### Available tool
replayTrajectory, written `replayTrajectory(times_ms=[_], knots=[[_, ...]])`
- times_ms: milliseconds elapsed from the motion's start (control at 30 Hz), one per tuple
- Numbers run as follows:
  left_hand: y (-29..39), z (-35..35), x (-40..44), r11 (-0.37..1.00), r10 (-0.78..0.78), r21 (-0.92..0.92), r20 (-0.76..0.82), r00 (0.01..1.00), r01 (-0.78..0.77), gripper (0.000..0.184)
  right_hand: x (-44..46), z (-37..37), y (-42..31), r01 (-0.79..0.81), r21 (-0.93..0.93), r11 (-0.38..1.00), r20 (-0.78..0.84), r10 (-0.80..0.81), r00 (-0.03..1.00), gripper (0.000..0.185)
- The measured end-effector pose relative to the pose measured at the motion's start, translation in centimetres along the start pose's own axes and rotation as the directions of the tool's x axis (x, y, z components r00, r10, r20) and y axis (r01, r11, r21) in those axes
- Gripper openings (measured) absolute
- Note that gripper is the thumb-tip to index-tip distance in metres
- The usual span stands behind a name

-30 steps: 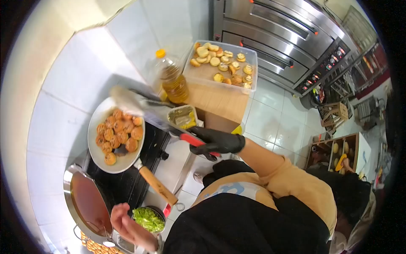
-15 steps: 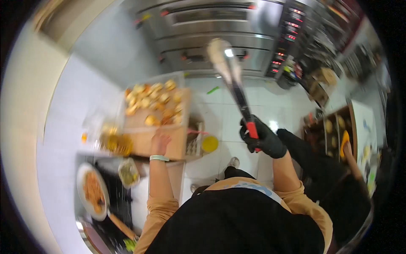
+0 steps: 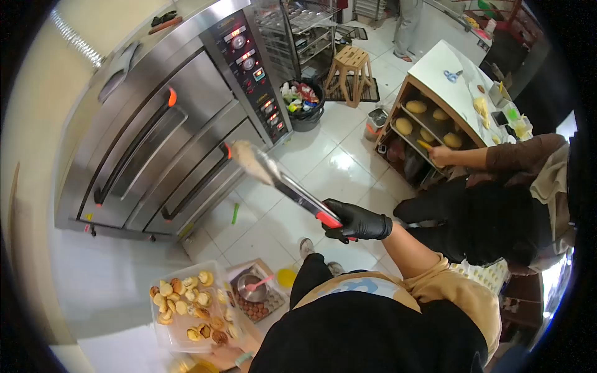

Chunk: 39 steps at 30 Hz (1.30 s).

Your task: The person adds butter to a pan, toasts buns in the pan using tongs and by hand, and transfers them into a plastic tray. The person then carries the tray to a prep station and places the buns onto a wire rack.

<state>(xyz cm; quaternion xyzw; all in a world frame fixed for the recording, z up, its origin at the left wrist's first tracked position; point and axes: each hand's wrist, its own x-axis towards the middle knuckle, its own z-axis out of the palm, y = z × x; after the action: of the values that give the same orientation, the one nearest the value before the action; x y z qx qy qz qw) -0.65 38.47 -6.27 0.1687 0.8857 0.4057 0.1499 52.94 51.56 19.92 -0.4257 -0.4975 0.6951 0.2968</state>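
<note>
you've got the tongs (image 3: 297,194) gripped, right hand (image 3: 356,221) wrapped round them above the floor (image 3: 261,219); bread (image 3: 181,308) is in the tub (image 3: 171,336), can't tell what's left or your left hand's (image 3: 225,357) grip

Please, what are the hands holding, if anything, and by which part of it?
The gloved right hand holds tongs by their red handle end. Whether the left hand, beside the plastic container, holds anything cannot be told.
</note>
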Motion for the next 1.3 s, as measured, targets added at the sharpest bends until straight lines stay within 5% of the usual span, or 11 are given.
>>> replayTrajectory(times_ms=[233, 400, 533, 600, 667, 767, 800, 900, 1000, 1167, 1300], knots=[[7.5, 13.0, -1.3, 0.895, 0.394, 0.148, 0.18, 0.901, -0.421, 0.022, 3.8, -9.1, -0.1, 0.172, 0.151, 0.974, -0.388, -0.101, 0.916, 0.023], [15.8, 25.1, -3.4, 0.685, 0.701, -0.219, 0.46, 0.545, -0.695, 0.017, 3.2, -15.4, -2.9, -0.014, -0.083, 0.996, -0.749, -0.053, 0.66, 0.021], [25.8, 36.8, -10.9, 0.787, 0.613, -0.518, 0.601, 0.513, -0.335, 0.02, 2.3, -22.7, -3.1, 0.029, 0.084, 0.996, -0.905, 0.064, 0.42, 0.022], [33.7, 40.4, -17.4, 0.894, 0.314, -0.433, 0.787, 0.531, 0.112, 0.022, 2.2, -27.3, -1.2, 0.167, 0.16, 0.973, -0.935, 0.095, 0.343, 0.023], [41.3, 43.8, -22.4, 0.924, 0.059, -0.232, 0.873, 0.484, 0.305, 0.025, 2.7, -31.8, -0.6, 0.365, 0.137, 0.921, -0.958, 0.031, 0.284, 0.026], [47.0, 50.3, -27.0, 0.916, 0.188, -0.303, 0.902, 0.388, 0.261, 0.024, 3.0, -38.6, -2.0, 0.469, 0.127, 0.874, -0.955, -0.02, 0.297, 0.033], [48.7, 53.0, -28.2, 0.915, 0.189, -0.305, 0.903, 0.387, 0.264, 0.022, 3.8, -41.2, -3.2, 0.414, 0.077, 0.907, -0.983, 0.0, 0.181, 0.04], [56.3, 58.0, -32.8, 0.907, 0.358, -0.396, 0.905, 0.231, 0.144, 0.02, 4.9, -48.2, -6.8, 0.544, 0.263, 0.797, -0.954, 0.131, 0.269, 0.055], [61.7, 65.5, -35.8, 0.88, 0.355, -0.387, 0.921, 0.16, 0.276, 0.019, 6.1, -55.9, -9.1, 0.5, 0.075, 0.863, -0.984, -0.017, 0.176, 0.057], [72.4, 76.1, -41.9, 0.891, 0.397, -0.39, 0.918, 0.018, 0.233, 0.017, 6.1, -65.9, -13.4, 0.231, -0.206, 0.951, -0.962, -0.241, 0.133, 0.052], [80.8, 86.2, -49.0, 0.905, 0.352, -0.312, 0.931, -0.097, 0.291, 0.018, 6.2, -72.8, -13.6, 0.011, 0.023, 1.0, -0.999, 0.023, -0.035, 0.059]])
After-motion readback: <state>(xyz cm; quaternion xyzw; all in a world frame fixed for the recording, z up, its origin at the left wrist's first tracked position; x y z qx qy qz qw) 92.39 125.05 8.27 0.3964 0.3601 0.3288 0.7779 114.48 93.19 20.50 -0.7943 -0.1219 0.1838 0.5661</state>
